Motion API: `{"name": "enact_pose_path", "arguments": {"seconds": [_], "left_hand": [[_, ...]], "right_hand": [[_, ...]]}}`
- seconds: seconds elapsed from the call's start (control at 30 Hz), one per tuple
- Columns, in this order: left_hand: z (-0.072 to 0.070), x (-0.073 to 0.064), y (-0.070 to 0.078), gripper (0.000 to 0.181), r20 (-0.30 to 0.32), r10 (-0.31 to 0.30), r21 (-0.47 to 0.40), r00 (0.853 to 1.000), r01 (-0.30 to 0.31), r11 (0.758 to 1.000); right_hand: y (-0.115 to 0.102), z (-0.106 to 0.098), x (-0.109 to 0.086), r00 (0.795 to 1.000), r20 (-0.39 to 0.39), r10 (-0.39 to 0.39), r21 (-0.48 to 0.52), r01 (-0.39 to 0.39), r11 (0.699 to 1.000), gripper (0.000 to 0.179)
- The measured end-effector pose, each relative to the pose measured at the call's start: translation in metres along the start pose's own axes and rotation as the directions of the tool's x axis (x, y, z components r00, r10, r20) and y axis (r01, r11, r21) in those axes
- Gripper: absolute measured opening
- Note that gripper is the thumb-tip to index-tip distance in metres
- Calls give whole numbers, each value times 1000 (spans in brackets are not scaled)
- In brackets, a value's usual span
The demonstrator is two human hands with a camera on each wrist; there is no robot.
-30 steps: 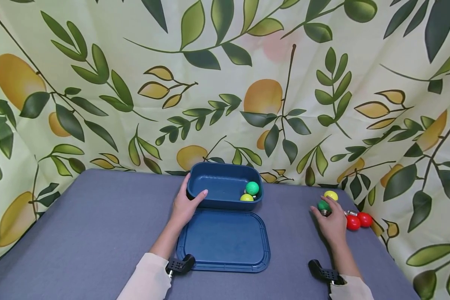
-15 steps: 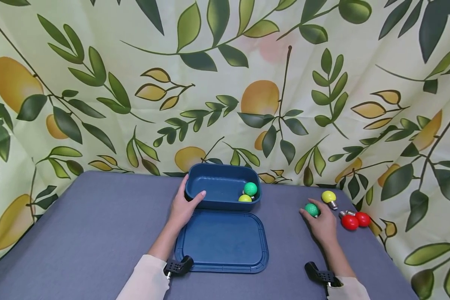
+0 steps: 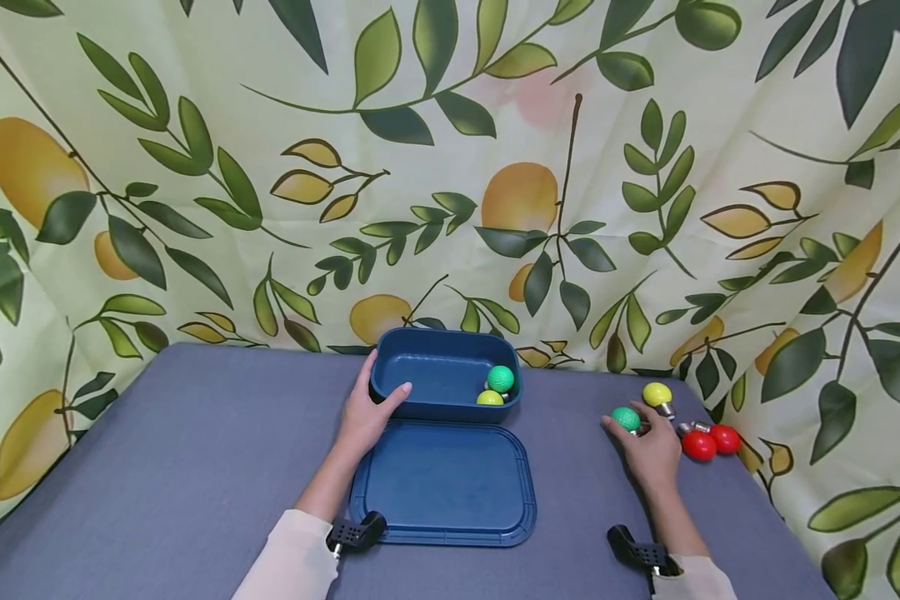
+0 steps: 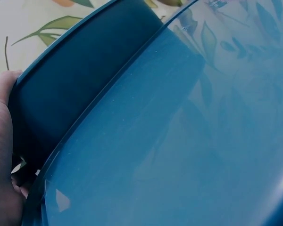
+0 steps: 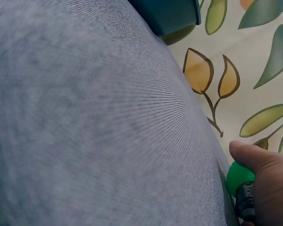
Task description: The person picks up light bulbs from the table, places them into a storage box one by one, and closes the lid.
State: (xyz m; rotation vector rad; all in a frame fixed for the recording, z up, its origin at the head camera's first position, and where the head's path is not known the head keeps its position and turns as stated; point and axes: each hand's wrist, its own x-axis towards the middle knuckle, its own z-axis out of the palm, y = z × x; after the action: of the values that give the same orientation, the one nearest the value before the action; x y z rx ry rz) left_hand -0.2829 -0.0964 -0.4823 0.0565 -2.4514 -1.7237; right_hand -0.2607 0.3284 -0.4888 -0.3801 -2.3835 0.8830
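Nearest: pale sleeves and black wrist cameras, one on each forearm. Between the forearms, well left of the right fingers, a blue lid lies flat on the grey-blue table.

Right hand: gap narrow, thumb on the left and fingertips on the right, pinching a green bulb. Its long axis slants — globe pointing out past the thumb, away from the palm, base back between the fingers. The right wrist view agrees: thumb over the globe, dark base tucked beside the hand. Whether the bulb clears the table cannot be told. Two red bulbs lie just right of these knuckles, close together.

Left hand: gripping the left end of a blue box, thumb on the near rim, fingers along the end wall; fingertips partly hidden.

Key relation: the box sits left of the right fingertips and a little farther out, well apart from them, long side running left to right. The right hand is the nearer one to the green bulb; the left is at the box. A second green bulb and a boxed yellow bulb rest at the box's right end, the end facing the right hand.

Just beyond the right fingertips: a loose yellow bulb. Farthest — a leaf-and-fruit patterned cloth behind the table.
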Motion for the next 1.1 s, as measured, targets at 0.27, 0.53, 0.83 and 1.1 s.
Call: {"name": "enact_pose_path", "arguments": {"seconds": [0.27,0.53,0.83,1.1], "left_hand": [[1,1,-3,91,-11,8,-3,1000,-8,1000],[2,0,-2,91,-7,3,-13,1000,-3,1000],[2,0,0,89,-10,-6,-14,1000,6,1000],[3,0,-1,88,-19,-15,-8,1000,15,1000]], "right_hand": [[-2,2,-1,997,-57,43,76,-39,996,52],[-1,-1,-2,993,-76,93,126,-83,988,48],[-2,-1,0,988,-87,129,126,-118,985,47],[-1,0,-2,983,-95,155,151,-139,979,49]]}}
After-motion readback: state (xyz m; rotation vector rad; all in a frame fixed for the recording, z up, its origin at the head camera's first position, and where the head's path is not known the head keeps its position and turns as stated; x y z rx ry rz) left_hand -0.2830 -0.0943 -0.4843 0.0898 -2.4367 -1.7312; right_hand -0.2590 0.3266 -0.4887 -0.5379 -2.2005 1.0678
